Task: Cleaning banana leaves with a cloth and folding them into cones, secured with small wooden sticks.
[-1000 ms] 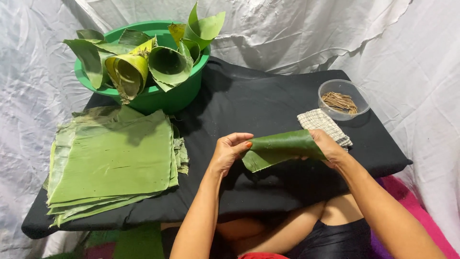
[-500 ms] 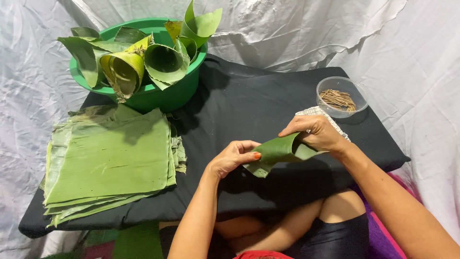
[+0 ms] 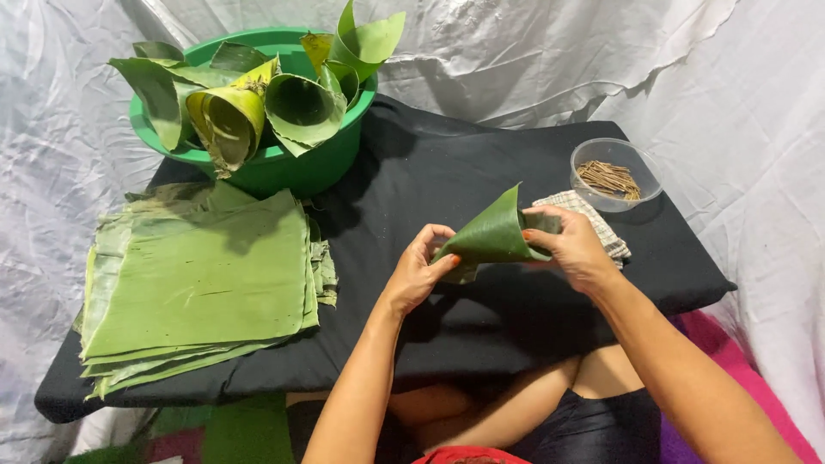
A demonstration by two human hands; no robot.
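The left hand (image 3: pixel 418 273) is pinching the pointed end of a green leaf cone (image 3: pixel 494 236). The right hand (image 3: pixel 574 245) is closing around its wide end. Both are holding the cone above the black table (image 3: pixel 447 180), near its right edge.

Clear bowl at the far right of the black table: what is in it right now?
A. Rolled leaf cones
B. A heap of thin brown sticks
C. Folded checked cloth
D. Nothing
B: the clear bowl holds a small heap of thin brown sticks; the leaf cones sit in the green basin, and the checked cloth lies beside the bowl, not in it.
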